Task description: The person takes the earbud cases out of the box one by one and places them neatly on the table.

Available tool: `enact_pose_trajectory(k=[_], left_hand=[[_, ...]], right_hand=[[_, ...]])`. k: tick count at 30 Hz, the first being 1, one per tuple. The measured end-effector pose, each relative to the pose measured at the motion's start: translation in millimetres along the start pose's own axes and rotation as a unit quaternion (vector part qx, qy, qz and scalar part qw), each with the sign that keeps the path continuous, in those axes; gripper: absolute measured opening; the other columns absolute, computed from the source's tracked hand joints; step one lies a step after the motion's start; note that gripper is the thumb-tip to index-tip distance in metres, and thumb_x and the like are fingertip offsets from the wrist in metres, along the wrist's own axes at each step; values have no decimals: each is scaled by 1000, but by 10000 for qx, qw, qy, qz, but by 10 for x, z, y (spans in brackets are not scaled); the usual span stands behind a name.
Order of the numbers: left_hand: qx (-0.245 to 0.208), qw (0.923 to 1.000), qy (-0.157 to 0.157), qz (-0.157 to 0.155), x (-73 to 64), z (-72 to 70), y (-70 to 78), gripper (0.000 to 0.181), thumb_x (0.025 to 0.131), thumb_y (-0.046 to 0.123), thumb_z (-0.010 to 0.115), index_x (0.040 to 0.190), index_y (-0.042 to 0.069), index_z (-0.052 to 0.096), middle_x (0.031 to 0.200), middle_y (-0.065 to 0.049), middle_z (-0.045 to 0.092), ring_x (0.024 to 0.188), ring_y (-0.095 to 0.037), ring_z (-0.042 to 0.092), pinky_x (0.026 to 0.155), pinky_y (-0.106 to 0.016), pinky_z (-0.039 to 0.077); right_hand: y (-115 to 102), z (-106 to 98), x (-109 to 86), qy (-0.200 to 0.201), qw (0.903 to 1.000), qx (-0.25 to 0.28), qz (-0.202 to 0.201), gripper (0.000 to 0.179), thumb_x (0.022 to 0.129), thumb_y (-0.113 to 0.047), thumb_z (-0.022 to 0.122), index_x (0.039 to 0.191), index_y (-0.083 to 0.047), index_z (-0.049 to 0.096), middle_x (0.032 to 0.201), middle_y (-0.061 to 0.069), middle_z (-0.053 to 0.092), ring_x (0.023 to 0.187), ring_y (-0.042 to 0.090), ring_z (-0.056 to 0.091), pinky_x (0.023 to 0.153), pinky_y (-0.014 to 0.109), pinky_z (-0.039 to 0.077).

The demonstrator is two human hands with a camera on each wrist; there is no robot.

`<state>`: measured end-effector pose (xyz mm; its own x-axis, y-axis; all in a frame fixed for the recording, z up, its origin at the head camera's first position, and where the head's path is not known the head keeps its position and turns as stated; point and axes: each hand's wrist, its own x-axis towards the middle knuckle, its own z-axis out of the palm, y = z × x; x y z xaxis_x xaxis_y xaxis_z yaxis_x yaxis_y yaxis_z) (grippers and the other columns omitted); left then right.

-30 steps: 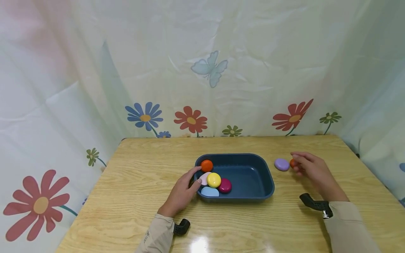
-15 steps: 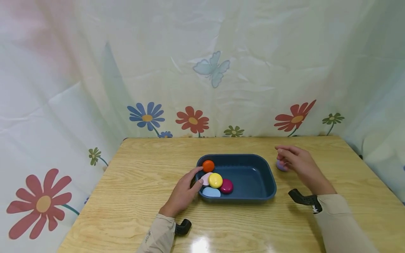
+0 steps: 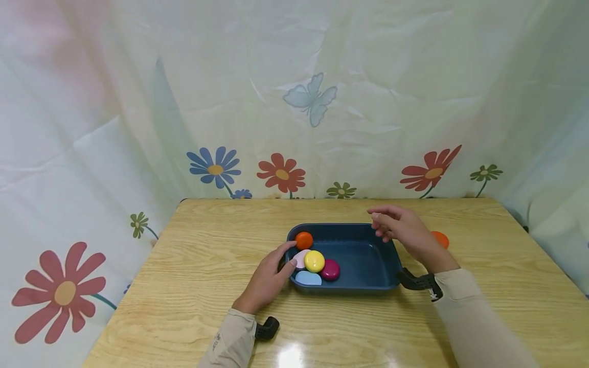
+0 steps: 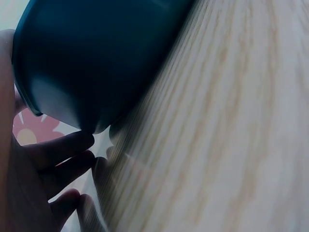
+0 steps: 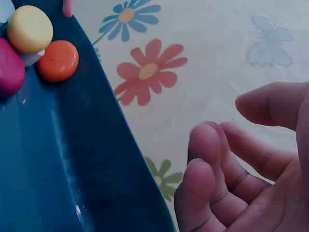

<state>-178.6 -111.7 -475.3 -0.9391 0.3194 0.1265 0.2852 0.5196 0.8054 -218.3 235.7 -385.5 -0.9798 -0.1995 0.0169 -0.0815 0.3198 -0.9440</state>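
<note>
A dark blue tray (image 3: 363, 266) holds several glossy rounded pieces at its left end: an orange one (image 3: 303, 240), a yellow one (image 3: 315, 261), a magenta one (image 3: 330, 270), a pale pink one (image 3: 300, 258) and a light blue one (image 3: 308, 278). My left hand (image 3: 264, 281) holds the tray's left end, thumb and index finger over the rim, other fingers at the outer wall in the left wrist view. Over the back right corner hovers my right hand (image 3: 405, 232), fingers loosely bent; nothing shows between them and the thumb (image 5: 270, 104) in the right wrist view.
Another orange piece (image 3: 440, 239) lies on the wooden table (image 3: 221, 230), right of the tray and partly behind my right wrist. The purple piece seen earlier is hidden from the head view. A flower-printed curtain (image 3: 359, 128) hangs behind the table's far edge.
My right hand has moved left from beside the loose pieces to over the tray's right end, uncovering the orange piece. The purple piece has passed out of sight. My left hand stays put.
</note>
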Motion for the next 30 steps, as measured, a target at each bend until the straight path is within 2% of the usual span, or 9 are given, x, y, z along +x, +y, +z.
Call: enact_pose_trajectory(k=[8, 12, 16, 20, 26, 30], left_hand=[[32, 10000, 7, -1, 13, 0, -15, 50, 104, 47, 48, 152, 34, 43, 154, 6, 42, 142, -19, 38, 116, -49, 31], [48, 10000, 7, 25, 15, -4, -17, 50, 104, 47, 48, 152, 33, 43, 154, 5, 42, 142, -20, 38, 116, -49, 31], [50, 9999, 19, 94, 16, -3, -28, 50, 104, 48, 48, 152, 33, 43, 154, 6, 42, 141, -19, 39, 116, -49, 32], [54, 9999, 30, 130, 17, -1, -37, 51, 104, 48, 47, 152, 32, 44, 153, 6, 43, 141, -20, 39, 115, -49, 32], [40, 9999, 20, 126, 20, -6, -30, 51, 104, 49, 47, 152, 31, 44, 153, 5, 43, 141, -20, 39, 116, -49, 32], [26, 9999, 19, 157, 29, -10, -29, 49, 105, 46, 48, 151, 30, 45, 153, 5, 43, 141, -19, 39, 116, -48, 31]], right_hand=[[-18, 175, 187, -439, 9990, -13, -2, 45, 102, -32, 61, 134, -1, 57, 110, 30, 59, 92, 44, 60, 74, 33, 58], [-30, 261, 264, -864, 9959, -269, -74, 45, 100, -30, 64, 136, -2, 58, 113, 29, 61, 93, 40, 61, 77, 35, 58], [-52, 353, 323, -1498, 9861, -668, -246, 47, 99, -27, 66, 137, -2, 58, 110, 27, 64, 92, 35, 63, 79, 40, 57], [-40, 430, 391, -2071, 9740, -842, -357, 47, 98, -26, 67, 138, -3, 59, 105, 25, 65, 92, 35, 63, 80, 41, 57], [-11, 513, 468, -2454, 9653, -839, -312, 45, 99, -23, 65, 139, -5, 59, 108, 19, 66, 95, 33, 64, 81, 40, 58], [-7, 577, 498, -2831, 9532, -970, -424, 46, 98, -22, 65, 140, -4, 57, 105, 14, 68, 94, 34, 63, 81, 42, 57]])
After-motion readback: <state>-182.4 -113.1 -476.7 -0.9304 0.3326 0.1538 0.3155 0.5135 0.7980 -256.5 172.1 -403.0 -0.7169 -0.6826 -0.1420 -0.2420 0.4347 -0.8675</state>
